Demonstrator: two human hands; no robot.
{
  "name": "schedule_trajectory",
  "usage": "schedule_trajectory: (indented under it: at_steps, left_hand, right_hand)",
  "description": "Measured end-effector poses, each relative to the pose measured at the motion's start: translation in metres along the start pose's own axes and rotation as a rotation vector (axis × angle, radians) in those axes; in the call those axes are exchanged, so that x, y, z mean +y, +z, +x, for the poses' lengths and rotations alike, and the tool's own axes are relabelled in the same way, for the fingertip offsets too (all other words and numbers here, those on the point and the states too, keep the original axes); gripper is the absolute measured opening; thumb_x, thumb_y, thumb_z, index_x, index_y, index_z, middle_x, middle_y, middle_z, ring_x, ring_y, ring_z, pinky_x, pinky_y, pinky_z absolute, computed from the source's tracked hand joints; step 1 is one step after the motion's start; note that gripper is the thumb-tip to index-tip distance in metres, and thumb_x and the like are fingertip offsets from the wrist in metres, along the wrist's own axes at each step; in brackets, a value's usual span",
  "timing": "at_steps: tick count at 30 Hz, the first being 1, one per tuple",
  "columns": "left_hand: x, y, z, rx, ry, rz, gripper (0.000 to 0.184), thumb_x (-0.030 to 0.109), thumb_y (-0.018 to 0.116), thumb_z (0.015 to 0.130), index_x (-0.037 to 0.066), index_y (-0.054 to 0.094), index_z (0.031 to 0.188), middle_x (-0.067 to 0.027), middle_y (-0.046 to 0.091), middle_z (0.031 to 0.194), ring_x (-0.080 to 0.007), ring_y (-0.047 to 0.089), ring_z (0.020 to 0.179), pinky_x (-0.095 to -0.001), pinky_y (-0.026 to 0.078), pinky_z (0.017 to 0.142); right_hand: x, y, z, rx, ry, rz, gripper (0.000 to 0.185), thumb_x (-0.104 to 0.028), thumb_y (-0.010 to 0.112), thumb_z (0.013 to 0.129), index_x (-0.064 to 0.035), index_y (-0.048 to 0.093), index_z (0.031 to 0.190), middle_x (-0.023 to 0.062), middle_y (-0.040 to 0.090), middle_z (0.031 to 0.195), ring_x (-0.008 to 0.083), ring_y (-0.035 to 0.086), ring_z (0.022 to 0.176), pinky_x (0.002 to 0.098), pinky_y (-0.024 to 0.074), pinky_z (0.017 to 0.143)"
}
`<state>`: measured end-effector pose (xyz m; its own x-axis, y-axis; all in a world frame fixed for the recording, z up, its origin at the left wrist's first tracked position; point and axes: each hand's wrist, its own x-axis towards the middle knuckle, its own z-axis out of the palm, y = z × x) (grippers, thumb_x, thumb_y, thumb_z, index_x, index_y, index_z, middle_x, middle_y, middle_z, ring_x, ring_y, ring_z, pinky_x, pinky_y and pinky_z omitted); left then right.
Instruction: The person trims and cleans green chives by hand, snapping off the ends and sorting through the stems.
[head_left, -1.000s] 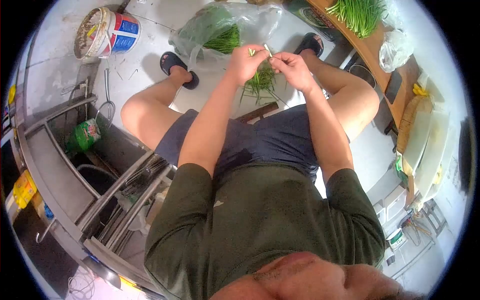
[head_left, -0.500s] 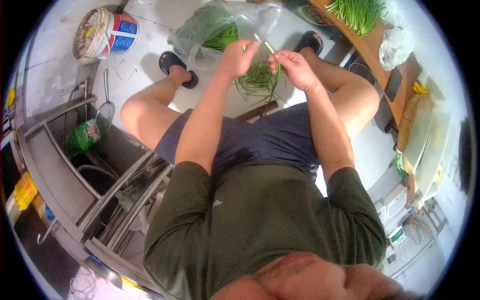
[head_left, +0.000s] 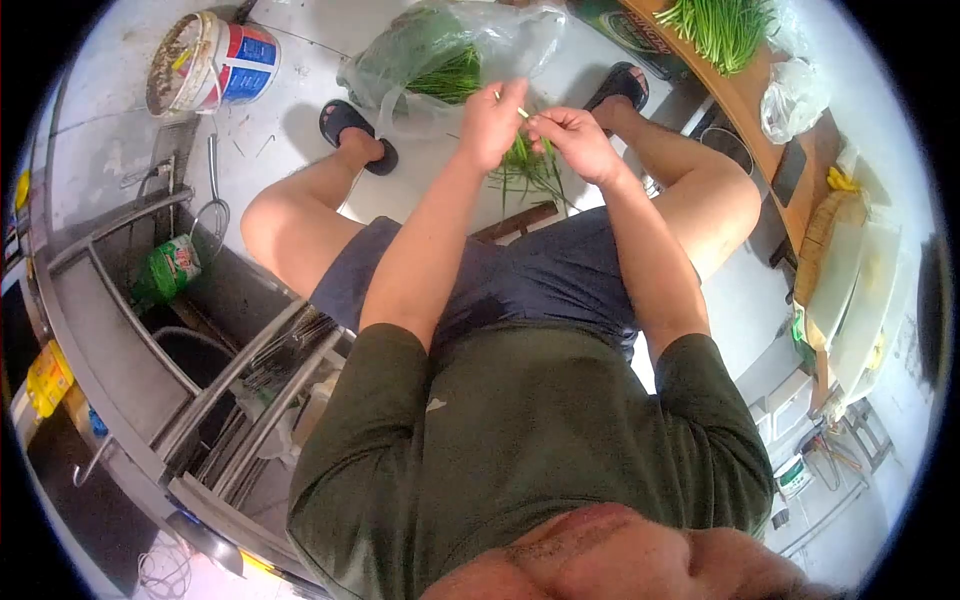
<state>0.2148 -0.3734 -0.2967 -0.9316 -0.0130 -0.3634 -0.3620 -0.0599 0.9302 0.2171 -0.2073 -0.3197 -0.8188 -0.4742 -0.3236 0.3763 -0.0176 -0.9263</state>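
My left hand (head_left: 490,128) is closed near the pale end of a green chive stalk (head_left: 523,113), its fingers pinched together. From the other side, my right hand (head_left: 580,147) grips the same stalk between thumb and fingers, and the two hands almost touch. Long green leaves hang below my right hand. On the floor under both hands lies a loose heap of chives (head_left: 522,172), partly hidden by the fingers. Just beyond my left hand, a clear plastic bag (head_left: 385,65) holds more chives (head_left: 450,78).
A wooden bench (head_left: 745,105) on the right bears a bundle of chives (head_left: 718,30), a white plastic bag (head_left: 795,98) and a dark phone (head_left: 790,168). A dirty bucket (head_left: 245,65) stands back left. A metal rack (head_left: 130,320) with a green bottle (head_left: 168,268) is close on my left.
My hands have come closer together, the left shifting slightly right. The stalk's pale tip, which stuck up between them before, is now mostly covered by my left fingers.
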Motion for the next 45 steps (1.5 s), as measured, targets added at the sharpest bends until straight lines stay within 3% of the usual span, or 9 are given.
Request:
schedule_trajectory:
  at_steps: [12, 19, 26, 28, 29, 31, 33, 39, 45]
  left_hand:
    - [0.001, 0.018, 0.017, 0.022, 0.022, -0.154, 0.045, 0.038, 0.044, 0.104, 0.008, 0.048, 0.07, -0.002, 0.048, 0.065, -0.0137, 0.044, 0.06, -0.0303, 0.038, 0.058]
    - [0.033, 0.014, 0.012, -0.058, 0.159, 0.332, 0.039, 0.033, 0.048, 0.1, 0.001, 0.061, 0.083, -0.0053, 0.062, 0.074, -0.0169, 0.056, 0.069, -0.0311, 0.045, 0.067]
    - [0.055, 0.003, 0.03, 0.097, 0.292, -0.163, 0.025, 0.015, 0.051, 0.099, -0.001, 0.061, 0.117, -0.0071, 0.064, 0.109, -0.0136, 0.059, 0.101, -0.0292, 0.047, 0.087]
    - [0.024, -0.024, 0.054, 0.077, 0.233, -0.058, 0.022, 0.014, 0.053, 0.098, 0.001, 0.065, 0.111, -0.005, 0.065, 0.102, -0.0135, 0.061, 0.09, -0.0278, 0.048, 0.08]
    - [0.009, -0.041, 0.061, 0.068, 0.189, 0.056, 0.022, 0.014, 0.053, 0.097, 0.001, 0.066, 0.109, -0.0051, 0.066, 0.1, -0.0134, 0.061, 0.088, -0.028, 0.049, 0.078]
    - [-0.014, -0.074, 0.061, 0.099, 0.074, 0.272, 0.023, 0.016, 0.056, 0.096, 0.0, 0.067, 0.107, -0.0069, 0.069, 0.096, -0.0144, 0.063, 0.086, -0.029, 0.05, 0.077]
    - [-0.028, -0.091, 0.067, 0.127, -0.049, 0.457, 0.028, 0.022, 0.06, 0.094, -0.002, 0.068, 0.107, -0.0101, 0.071, 0.092, -0.0168, 0.065, 0.085, -0.0306, 0.05, 0.079]
    - [-0.112, -0.126, 0.116, 0.184, -0.11, 0.825, 0.041, 0.035, 0.056, 0.093, -0.002, 0.068, 0.105, -0.0215, 0.069, 0.1, -0.036, 0.065, 0.096, -0.041, 0.051, 0.083]
    - [-0.147, -0.134, 0.19, -0.253, -0.085, 1.306, 0.035, 0.024, 0.051, 0.09, 0.001, 0.064, 0.114, -0.0236, 0.065, 0.11, -0.0395, 0.061, 0.105, -0.0459, 0.049, 0.092]
  right_hand:
    - [-0.001, 0.011, -0.006, 0.047, 0.023, -0.033, 0.059, -0.033, 0.066, 0.088, 0.0056, 0.051, 0.13, 0.0127, 0.062, 0.121, 0.0198, 0.055, 0.112, 0.0335, 0.0409, 0.101]
    - [-0.047, 0.007, -0.002, -0.17, 0.123, -0.671, 0.048, -0.039, 0.065, 0.086, 0.0014, 0.063, 0.112, 0.0194, 0.069, 0.092, 0.0295, 0.065, 0.083, 0.0432, 0.0495, 0.079]
    - [-0.175, -0.066, -0.027, 0.102, 0.064, -0.921, 0.048, -0.048, 0.051, 0.097, -0.0035, 0.065, 0.106, 0.015, 0.067, 0.08, 0.0226, 0.063, 0.074, 0.0377, 0.0516, 0.073]
    - [-0.244, -0.104, -0.041, 0.275, 0.047, -1.175, 0.036, -0.03, 0.052, 0.098, -0.0095, 0.061, 0.126, 0.0151, 0.069, 0.105, 0.0262, 0.066, 0.097, 0.0377, 0.0499, 0.087]
    - [-0.221, -0.194, -0.035, 0.344, -0.568, -1.732, 0.038, -0.016, 0.05, 0.095, -0.0106, 0.058, 0.132, 0.0152, 0.068, 0.112, 0.0282, 0.064, 0.105, 0.0381, 0.0477, 0.093]
    - [-0.296, -0.231, -0.037, 0.471, -0.038, -1.11, 0.045, -0.004, 0.05, 0.089, -0.01, 0.057, 0.133, 0.0164, 0.062, 0.123, 0.0344, 0.06, 0.112, 0.0392, 0.0467, 0.097]
    - [-0.33, -0.269, -0.027, 0.479, -0.242, -1.575, 0.041, -0.006, 0.052, 0.089, -0.0084, 0.058, 0.129, 0.016, 0.06, 0.125, 0.0355, 0.057, 0.115, 0.0405, 0.0453, 0.099]
    - [-0.254, -0.377, 0.048, 0.307, -0.112, -2.239, 0.032, -0.005, 0.052, 0.088, -0.0055, 0.061, 0.119, 0.0144, 0.056, 0.131, 0.0352, 0.048, 0.125, 0.0446, 0.0386, 0.106]
    - [-0.142, -0.42, 0.084, 0.066, 0.128, -2.423, 0.038, -0.001, 0.052, 0.085, -0.0048, 0.06, 0.121, 0.015, 0.05, 0.139, 0.0326, 0.04, 0.134, 0.0455, 0.0279, 0.116]
